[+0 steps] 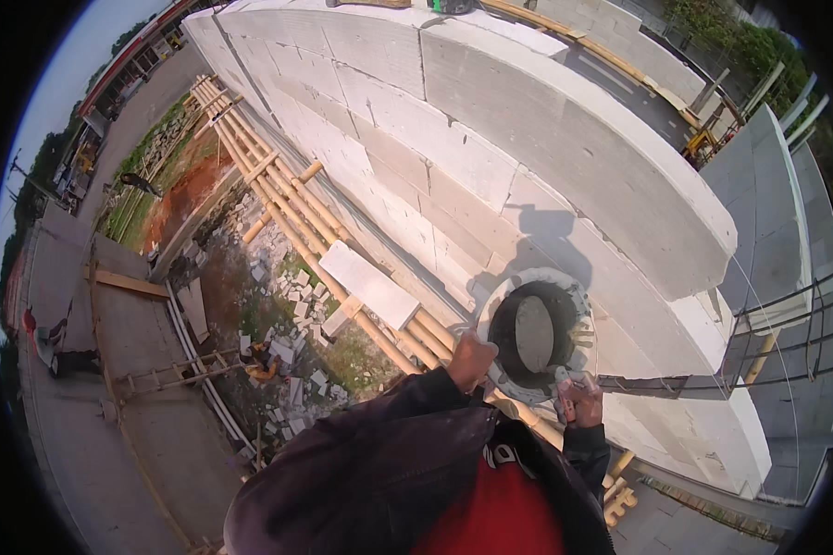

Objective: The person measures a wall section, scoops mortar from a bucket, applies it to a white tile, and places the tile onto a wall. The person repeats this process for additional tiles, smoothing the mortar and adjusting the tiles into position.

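Observation:
A round bucket (569, 305), its rim crusted with pale dried mortar and its inside holding grey material, is held up against the white block wall (453, 139). My left hand (472, 359) is closed on the bucket's left side. My right hand (578, 398), dusted white, is closed at its lower right rim. Beneath the bucket runs a platform of bamboo poles (296, 213), with a white slab (368, 282) lying on it to the left. The bucket's shadow and mine fall on the wall.
Steel bars (787, 310) stick out at the wall's right end. Far below lie rubble (301, 305) and a white pipe (199, 365). A crouching worker (261, 363), a person in red (55, 342) on the left walkway and another person (139, 183) are in view.

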Available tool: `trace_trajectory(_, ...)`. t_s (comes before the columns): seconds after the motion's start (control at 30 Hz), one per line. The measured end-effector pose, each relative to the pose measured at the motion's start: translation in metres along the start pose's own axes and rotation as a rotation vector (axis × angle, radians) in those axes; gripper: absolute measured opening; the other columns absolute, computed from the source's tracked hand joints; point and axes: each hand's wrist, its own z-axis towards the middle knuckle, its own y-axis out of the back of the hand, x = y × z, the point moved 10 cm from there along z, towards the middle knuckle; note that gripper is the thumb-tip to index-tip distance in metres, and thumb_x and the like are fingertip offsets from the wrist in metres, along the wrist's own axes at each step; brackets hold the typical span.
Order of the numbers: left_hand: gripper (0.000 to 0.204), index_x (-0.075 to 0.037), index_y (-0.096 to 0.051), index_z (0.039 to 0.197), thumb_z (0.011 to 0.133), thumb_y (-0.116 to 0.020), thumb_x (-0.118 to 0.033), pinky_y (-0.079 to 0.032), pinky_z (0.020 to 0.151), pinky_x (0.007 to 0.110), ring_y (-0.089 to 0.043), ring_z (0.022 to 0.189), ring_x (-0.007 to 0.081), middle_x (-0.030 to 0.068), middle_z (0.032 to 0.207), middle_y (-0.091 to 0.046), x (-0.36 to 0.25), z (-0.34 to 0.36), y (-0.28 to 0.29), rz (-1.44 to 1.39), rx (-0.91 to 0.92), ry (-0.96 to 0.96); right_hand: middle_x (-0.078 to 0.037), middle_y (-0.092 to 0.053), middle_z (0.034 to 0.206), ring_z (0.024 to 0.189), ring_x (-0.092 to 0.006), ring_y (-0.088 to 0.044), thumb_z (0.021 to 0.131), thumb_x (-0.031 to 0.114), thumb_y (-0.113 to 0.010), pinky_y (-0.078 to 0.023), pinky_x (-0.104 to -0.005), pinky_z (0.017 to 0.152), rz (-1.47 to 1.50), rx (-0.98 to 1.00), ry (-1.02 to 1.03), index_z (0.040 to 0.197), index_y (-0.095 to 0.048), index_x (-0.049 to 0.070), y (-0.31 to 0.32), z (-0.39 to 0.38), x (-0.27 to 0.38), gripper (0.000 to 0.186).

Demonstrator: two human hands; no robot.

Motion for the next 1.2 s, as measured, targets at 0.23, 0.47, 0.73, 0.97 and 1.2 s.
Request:
trace_trajectory(0.23, 0.037, 0.003, -0.056, 0.112, 0.076, -0.056, 0.009, -0.055, 0.073, 0.035, -0.064, 0.081, 0.0227, 0.0106, 0.095, -0.061, 0.047, 0.033, 0.013, 0.194, 0.314, -0.040, -0.016, -0.064, 0.079, 0.046, -0.0139, -0.049, 0.085, 0.007, -0.071, -0.034, -0.0272, 0.038, 0.372, -0.100, 0.062, 0.106, -0.058, 0.003, 0.048, -0.079, 0.079, 0.025)
trace_trajectory(0.47, 0.035, 0.001, -0.058, 0.111, 0.077, -0.060, 0.009, -0.054, 0.081, 0.040, -0.061, 0.091, 0.0254, 0.0141, 0.104, -0.059, 0.032, 0.034, 0.076, 0.519, 0.223, -0.079, -0.012, -0.063, 0.077, 0.044, -0.0102, -0.051, 0.088, 0.010, -0.070, -0.034, -0.0238, 0.036, 0.179, -0.493, 0.304, 0.105, -0.057, 0.004, 0.166, -0.149, 0.182, 0.021)
trace_trajectory(0.73, 0.011, 0.005, -0.060, 0.086, 0.078, -0.064, -0.001, -0.053, 0.078, 0.045, -0.060, 0.088, 0.0284, 0.0141, 0.092, -0.058, 0.023, 0.037, 0.149, 0.208, -0.286, 0.278, -0.016, -0.062, 0.096, 0.083, -0.0360, -0.065, 0.081, 0.011, -0.069, -0.053, -0.0448, 0.070, -1.384, -1.209, 0.523, 0.115, -0.054, 0.006, 0.190, -0.098, 0.284, 0.037)
trace_trajectory(0.97, 0.011, 0.004, -0.058, 0.079, 0.077, -0.063, -0.005, -0.052, 0.076, 0.044, -0.060, 0.083, 0.0269, 0.0130, 0.086, -0.056, 0.023, 0.027, 0.200, 0.340, -0.254, 0.126, -0.015, -0.060, 0.101, 0.085, -0.0392, -0.064, 0.080, 0.010, -0.068, -0.053, -0.0467, 0.070, -1.416, -0.979, 0.644, 0.113, -0.054, 0.008, 0.181, -0.067, 0.284, 0.035)
trace_trajectory(1.2, 0.013, 0.005, -0.060, 0.083, 0.077, -0.064, -0.005, -0.051, 0.073, 0.043, -0.059, 0.078, 0.0264, 0.0132, 0.082, -0.057, 0.016, 0.025, 0.213, 0.556, -0.183, -0.061, -0.015, -0.059, 0.098, 0.084, -0.0389, -0.063, 0.081, 0.011, -0.067, -0.051, -0.0461, 0.067, -1.342, -0.780, 0.853, 0.105, -0.053, 0.008, 0.144, -0.041, 0.283, 0.028)
